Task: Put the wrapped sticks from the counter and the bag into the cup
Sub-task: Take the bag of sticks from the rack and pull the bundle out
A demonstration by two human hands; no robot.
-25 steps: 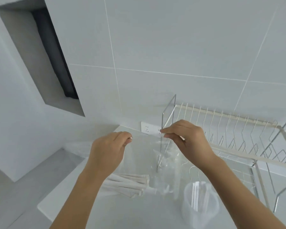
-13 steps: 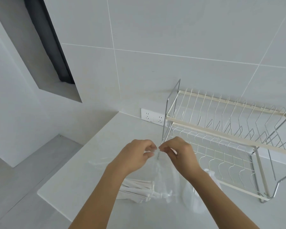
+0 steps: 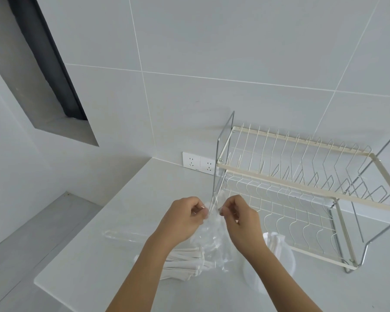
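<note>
Here, a bundle of white paper-wrapped sticks (image 3: 182, 262) is seen lying on its side on the pale grey counter (image 3: 95, 255), near the front edge, with the sticks pointing roughly left to right. The right-hand ends of the bundle are covered by a crumpled clear plastic bag (image 3: 213, 242), which is held up above the counter by its top. The top of the bag is pinched from the left by the left hand (image 3: 185, 218), whose thumb and fingers are closed on the film, and from the right by the right hand (image 3: 240, 218), closed on the film in the same manner; the two hands are close together, with only a narrow strip of bag between them. Whether any sticks lie fully inside the bag cannot be told (the film is too creased and shiny). A translucent white plastic cup (image 3: 277, 260) is placed on the counter just right of the bag, partly hidden behind the right forearm; a few pale upright sticks are visible through its rim. A clear plastic strip (image 3: 122, 235) is seen flat on the counter to the left of the left wrist. Behind the hands, a two-tier wire dish rack (image 3: 302, 183) with cream bars is set against the tiled wall, and a white double socket (image 3: 198, 163) is mounted low on the wall just left of the rack.
</note>
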